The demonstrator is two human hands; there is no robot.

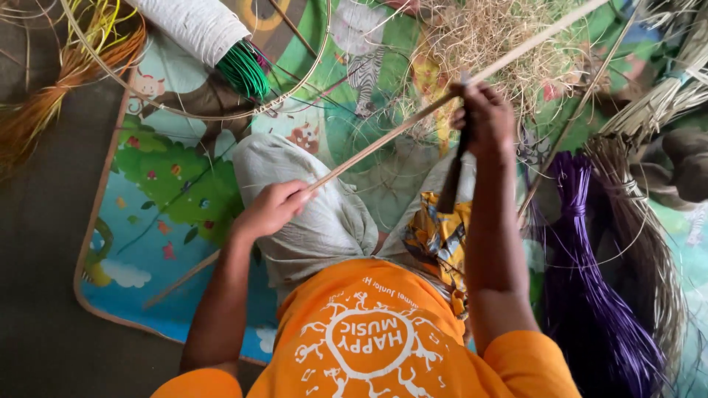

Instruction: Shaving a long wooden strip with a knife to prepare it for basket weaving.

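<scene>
A long, thin, pale tan cane strip point(413, 118) runs slantwise from the lower left, over the person's lap, up toward the top right above a pile of dry straw-coloured shavings point(494, 37). It looks smooth, straight and stiff. The left hand point(271, 210) has its grip closed around the strip near the knee. The right hand point(483, 121) grips a dark-handled knife point(453, 173) pressed against the strip. A bundle of purple fibre strands point(590, 295) lies just beside the right arm.

Long thin pale cane strip point(413, 121), straight, running diagonally from lower left to upper right above the lap. Dark flat knife blade point(451, 180), angled downward, its upper end meeting the strip.
</scene>
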